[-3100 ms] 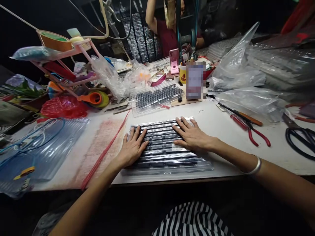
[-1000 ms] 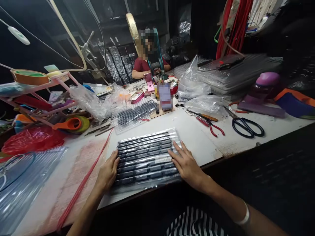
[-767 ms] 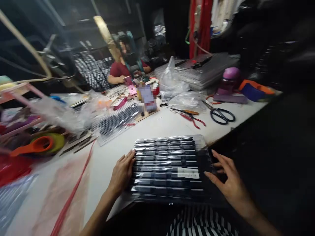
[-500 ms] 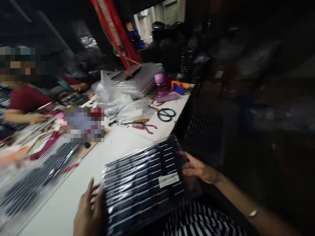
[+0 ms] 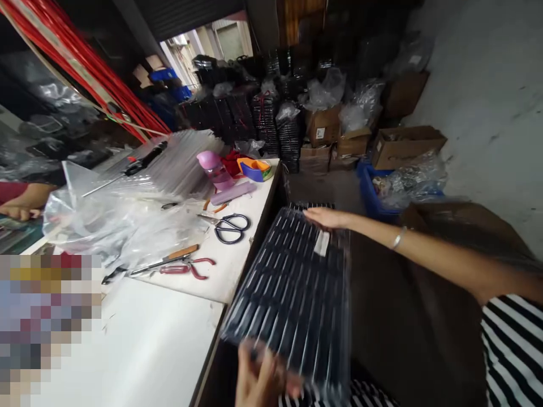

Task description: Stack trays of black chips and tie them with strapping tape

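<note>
A dark slotted plastic tray (image 5: 292,282) in a clear glossy cover hangs beside the table's right edge, tilted lengthwise away from me. A small white label (image 5: 322,243) sits near its far end. My left hand (image 5: 263,376) grips the near end, its fingers slightly smeared by motion. At the far edge, my right hand (image 5: 326,217) is closed on the tray, fingers lying over the rim. Beneath that far end, part of another dark slotted tray (image 5: 311,205) shows; the rest of it is hidden.
On the white table (image 5: 161,339) lie scissors (image 5: 231,228), red-handled pliers (image 5: 199,268), clear plastic bags (image 5: 139,226), a pink bottle (image 5: 215,169) and a tape dispenser (image 5: 254,169). Cardboard boxes (image 5: 322,125) and a blue bin (image 5: 377,195) stand behind. A co-worker's hand (image 5: 25,200) is far left.
The tray has moved from over the table's edge to the right, off the table, and turned lengthwise. My left hand has gone from beside it to its near end. The view has swung right.
</note>
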The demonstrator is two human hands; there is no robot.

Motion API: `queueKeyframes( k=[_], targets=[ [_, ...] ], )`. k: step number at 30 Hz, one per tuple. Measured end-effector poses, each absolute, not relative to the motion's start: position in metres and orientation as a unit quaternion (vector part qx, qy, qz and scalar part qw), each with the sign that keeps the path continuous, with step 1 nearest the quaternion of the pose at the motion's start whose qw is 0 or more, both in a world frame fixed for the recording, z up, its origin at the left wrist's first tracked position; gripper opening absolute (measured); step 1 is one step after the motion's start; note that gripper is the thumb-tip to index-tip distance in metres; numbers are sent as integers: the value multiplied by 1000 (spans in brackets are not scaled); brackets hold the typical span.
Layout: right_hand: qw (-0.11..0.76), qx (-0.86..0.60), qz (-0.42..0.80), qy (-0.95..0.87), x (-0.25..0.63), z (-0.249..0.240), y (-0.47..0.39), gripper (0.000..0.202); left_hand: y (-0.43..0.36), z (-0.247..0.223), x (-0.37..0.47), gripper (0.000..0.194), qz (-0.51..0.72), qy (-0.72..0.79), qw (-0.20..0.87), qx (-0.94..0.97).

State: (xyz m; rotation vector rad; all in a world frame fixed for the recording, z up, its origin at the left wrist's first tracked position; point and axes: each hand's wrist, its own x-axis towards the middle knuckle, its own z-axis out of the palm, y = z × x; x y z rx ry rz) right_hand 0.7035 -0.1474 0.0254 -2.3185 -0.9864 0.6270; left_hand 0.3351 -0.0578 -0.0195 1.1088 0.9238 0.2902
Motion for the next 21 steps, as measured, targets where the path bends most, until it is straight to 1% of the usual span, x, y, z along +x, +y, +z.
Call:
queueKeyframes(
  k=[4,7,12,15,19,21],
  targets=[
    [174,-915,152,-331,779,30,-130,36,-89,-47,436,47,121,339,840,407],
    [131,-939,104,-299,796,11,-121,35,-91,-63,478,49,107,367,833,399],
    [101,-954,56,-277,798,-22,-119,43,-79,-69,486,43,60,398,799,446],
    [101,-947,40,-302,787,-29,-124,55,-73,-68,483,39,38,423,782,456],
    [112,-924,24,-365,739,-41,-137,75,-73,-67,485,39,36,430,765,479],
    [121,-915,16,-384,712,-49,-143,78,-77,-67,485,44,10,415,758,504]
  ],
)
